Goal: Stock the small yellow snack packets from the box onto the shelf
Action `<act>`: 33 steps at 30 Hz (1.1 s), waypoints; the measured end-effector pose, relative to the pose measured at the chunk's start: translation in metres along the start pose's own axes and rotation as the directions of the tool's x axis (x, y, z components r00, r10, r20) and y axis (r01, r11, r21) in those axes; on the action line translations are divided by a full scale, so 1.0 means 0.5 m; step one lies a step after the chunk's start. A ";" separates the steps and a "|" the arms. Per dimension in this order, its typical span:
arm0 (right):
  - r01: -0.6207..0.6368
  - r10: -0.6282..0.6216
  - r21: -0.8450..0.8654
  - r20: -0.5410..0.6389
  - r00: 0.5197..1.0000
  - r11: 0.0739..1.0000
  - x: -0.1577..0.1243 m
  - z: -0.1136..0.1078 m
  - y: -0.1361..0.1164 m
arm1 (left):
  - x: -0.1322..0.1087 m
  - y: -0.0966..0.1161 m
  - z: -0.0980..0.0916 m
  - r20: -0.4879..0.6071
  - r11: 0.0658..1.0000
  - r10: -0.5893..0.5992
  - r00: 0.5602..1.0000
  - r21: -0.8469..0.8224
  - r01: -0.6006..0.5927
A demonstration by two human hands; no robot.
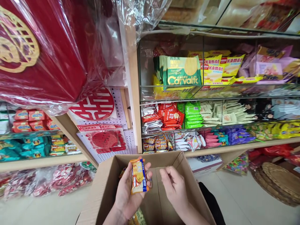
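My left hand [127,190] is closed round a small orange and yellow snack packet [138,179], held upright over an open cardboard box [107,181]. More packets seem to lie behind it in the same hand. My right hand [174,187] hovers just to the right of the packet, fingers loosely curled, nothing visible in them. A few more packets [138,218] lie at the bottom of the box.
Glass-fronted shelves [211,97] ahead hold several rows of snack packets, including green Carvalfc packs [181,73]. Red boxes in plastic wrap [47,47] hang at upper left. A woven basket [278,184] sits on the tiled floor at right.
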State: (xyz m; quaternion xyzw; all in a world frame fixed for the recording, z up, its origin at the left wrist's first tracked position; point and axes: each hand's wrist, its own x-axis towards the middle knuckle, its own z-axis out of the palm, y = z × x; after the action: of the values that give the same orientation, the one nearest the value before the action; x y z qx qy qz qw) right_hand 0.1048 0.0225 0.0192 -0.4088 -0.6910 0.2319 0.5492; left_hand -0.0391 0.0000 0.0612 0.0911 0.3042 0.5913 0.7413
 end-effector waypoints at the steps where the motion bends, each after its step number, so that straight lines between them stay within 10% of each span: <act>1: -0.065 0.064 0.029 0.036 0.997 0.997 0.002 -0.006 0.004 | 0.000 0.004 -0.001 0.016 1.000 -0.006 1.000 0.017 0.006; 6: -0.245 0.184 0.142 0.349 0.919 0.959 0.021 -0.027 -0.014 | 0.003 -0.002 0.004 -0.016 0.918 -0.233 0.972 0.326 0.226; 9: -0.478 0.229 0.165 0.716 0.660 0.863 0.035 -0.029 -0.019 | 0.005 -0.018 0.002 -0.112 0.789 -0.372 0.921 0.484 0.378; 11: -0.536 0.251 0.127 0.778 0.576 0.835 0.048 -0.031 0.002 | 0.007 -0.016 -0.015 -0.166 0.735 -0.271 0.948 0.600 0.315; 13: -0.495 0.314 0.087 0.675 0.668 0.865 0.069 -0.035 0.046 | 0.008 0.006 -0.048 -0.133 0.590 0.042 0.990 0.803 0.083; 15: -0.431 0.390 -0.020 0.461 0.797 0.902 0.098 -0.042 0.103 | 0.010 0.042 -0.098 0.060 0.193 0.418 0.906 0.969 -0.153; 17: -0.393 0.433 -0.202 0.226 0.873 0.897 0.134 -0.047 0.159 | 0.013 0.078 -0.155 0.209 -0.234 0.610 0.764 0.969 -0.079; 19: -0.354 0.404 -0.375 0.061 0.913 0.857 0.172 -0.044 0.204 | 0.017 0.099 -0.209 0.209 -0.394 0.695 0.688 0.911 0.121; 25: -0.237 0.274 -0.622 -0.037 0.961 0.747 0.253 0.014 0.267 | 0.021 0.080 -0.282 0.011 -0.338 0.632 0.775 0.904 0.263; 33: -0.256 0.308 -0.620 -0.025 0.951 0.741 0.310 0.087 0.317 | 0.016 0.073 -0.295 0.050 -0.344 0.645 0.763 0.910 0.232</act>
State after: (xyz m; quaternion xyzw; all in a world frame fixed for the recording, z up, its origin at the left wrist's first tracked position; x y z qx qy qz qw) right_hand 0.1028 0.2437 -0.0270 -0.6555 -0.6799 0.0899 0.3161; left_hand -0.1505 -0.0156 -0.0413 0.5333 0.8078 0.2329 0.0939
